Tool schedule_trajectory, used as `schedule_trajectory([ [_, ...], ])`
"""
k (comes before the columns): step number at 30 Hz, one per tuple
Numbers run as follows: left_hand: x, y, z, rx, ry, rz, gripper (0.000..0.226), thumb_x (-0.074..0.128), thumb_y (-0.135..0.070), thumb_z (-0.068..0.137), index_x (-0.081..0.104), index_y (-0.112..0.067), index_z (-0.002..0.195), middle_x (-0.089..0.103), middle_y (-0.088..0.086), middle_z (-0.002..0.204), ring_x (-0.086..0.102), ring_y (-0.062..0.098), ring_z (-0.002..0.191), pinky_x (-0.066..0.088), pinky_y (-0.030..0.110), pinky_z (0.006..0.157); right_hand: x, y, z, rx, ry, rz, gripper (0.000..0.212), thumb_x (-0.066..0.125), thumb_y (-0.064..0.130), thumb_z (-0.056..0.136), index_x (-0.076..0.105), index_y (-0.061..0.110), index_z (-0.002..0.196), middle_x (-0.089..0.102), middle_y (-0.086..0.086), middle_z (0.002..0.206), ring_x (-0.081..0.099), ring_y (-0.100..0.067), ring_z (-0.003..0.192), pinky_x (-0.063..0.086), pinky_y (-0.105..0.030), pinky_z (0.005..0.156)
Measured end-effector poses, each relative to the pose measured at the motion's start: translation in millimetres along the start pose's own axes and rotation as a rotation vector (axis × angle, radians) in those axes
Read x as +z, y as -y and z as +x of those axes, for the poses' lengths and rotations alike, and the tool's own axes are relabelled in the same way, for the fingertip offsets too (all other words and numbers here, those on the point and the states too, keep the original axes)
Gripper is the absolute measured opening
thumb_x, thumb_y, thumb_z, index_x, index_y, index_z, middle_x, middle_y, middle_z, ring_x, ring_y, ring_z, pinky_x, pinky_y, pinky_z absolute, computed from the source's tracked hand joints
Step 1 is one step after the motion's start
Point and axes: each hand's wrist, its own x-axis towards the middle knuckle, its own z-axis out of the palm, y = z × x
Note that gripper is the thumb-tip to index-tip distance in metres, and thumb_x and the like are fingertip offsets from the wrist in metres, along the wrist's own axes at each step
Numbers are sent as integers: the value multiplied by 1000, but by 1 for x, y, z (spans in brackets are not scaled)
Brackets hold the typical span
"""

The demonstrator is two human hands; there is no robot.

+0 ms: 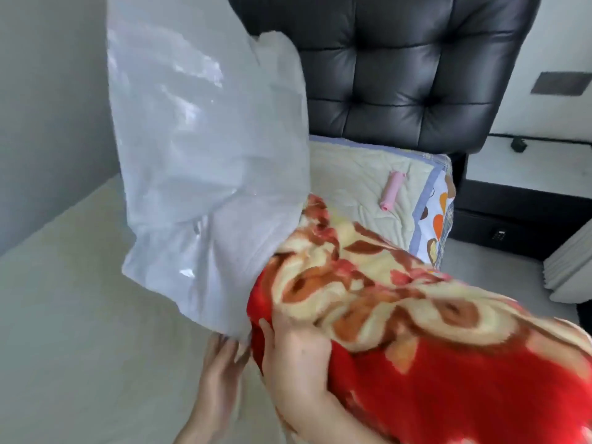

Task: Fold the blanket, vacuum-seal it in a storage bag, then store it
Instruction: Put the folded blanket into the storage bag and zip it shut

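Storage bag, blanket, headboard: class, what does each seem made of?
The translucent grey storage bag looks like glossy plastic film: glare, crinkles. The red floral blanket looks plush fleece: fuzzy nap. The black tufted headboard seems leather or imitation: soft sheen.

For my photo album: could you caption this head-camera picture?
Left hand touches the storage bag mouth as right hand pushes the red blanket in.

Bed (pixel 80 315) with a pale cream quilted cover (pixel 352 174), black tufted headboard (pixel 400 75) at its far end, blue border with orange heart shapes along the cover's right edge, small pink tube (pixel 391 190) lying on the cover near the headboard, red-and-cream blanket (pixel 416 331) above the bed, contact unclear
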Motion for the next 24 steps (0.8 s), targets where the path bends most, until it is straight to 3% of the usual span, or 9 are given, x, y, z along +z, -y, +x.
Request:
schedule_trajectory([
  [4,-43,82,-7,-431,-66,100,50,58,-14,79,51,-17,128,55,1,135,54,18,115,48,33,84,119,-40,-62,119,460,-318,13,72,6,52,71,8,64,63,-13,59,65,-30,57,56,-38,53],
  [8,-64,85,-8,-302,-162,673,20,63,-6,83,63,-23,94,66,0,102,59,22,107,42,14,77,167,-103,-112,141,758,-236,46,84,5,14,72,3,58,56,-8,41,54,-18,31,41,-18,36],
  [10,-62,70,5,-116,-209,912,8,58,-11,88,64,-16,91,65,1,91,63,27,100,42,11,72,150,-107,-107,77,915,-385,63,89,13,40,70,-5,97,69,-21,77,69,-25,60,54,-22,56],
  [12,-40,63,30,123,-176,1157,38,49,-36,85,62,-7,103,66,11,98,62,35,98,43,27,81,144,-118,-89,17,833,-324,57,56,7,84,41,3,138,56,-16,128,58,-26,114,42,-26,97],
  [14,16,60,75,340,-125,1405,70,39,-65,76,50,-15,124,59,18,121,53,43,113,38,40,95,135,-130,-67,62,922,-127,44,42,4,89,46,10,133,55,-8,130,51,-24,121,35,-22,94],
  [16,88,52,124,180,-65,1570,102,33,-86,65,22,-25,146,26,20,150,23,42,138,21,58,106,119,-145,-44,153,1000,106,27,45,5,88,60,10,109,64,-12,111,60,-28,105,35,-20,77],
  [19,134,74,168,-27,55,1778,100,48,-77,73,4,-28,149,4,17,156,6,39,142,11,66,108,65,-177,-24,300,886,405,18,54,5,87,69,15,86,68,-9,79,64,-18,69,46,-24,64],
  [21,120,88,169,-28,-10,1837,92,56,-66,77,11,-28,147,12,15,154,14,37,140,17,64,107,20,-201,-3,327,554,519,21,61,13,87,71,30,78,69,9,72,61,-3,62,49,-20,62],
  [24,103,97,169,18,-91,1857,83,61,-58,77,21,-27,143,31,10,145,31,33,130,31,56,100,9,-258,57,242,8,126,38,64,42,82,63,32,118,65,12,117,59,-4,107,48,-29,91],
])
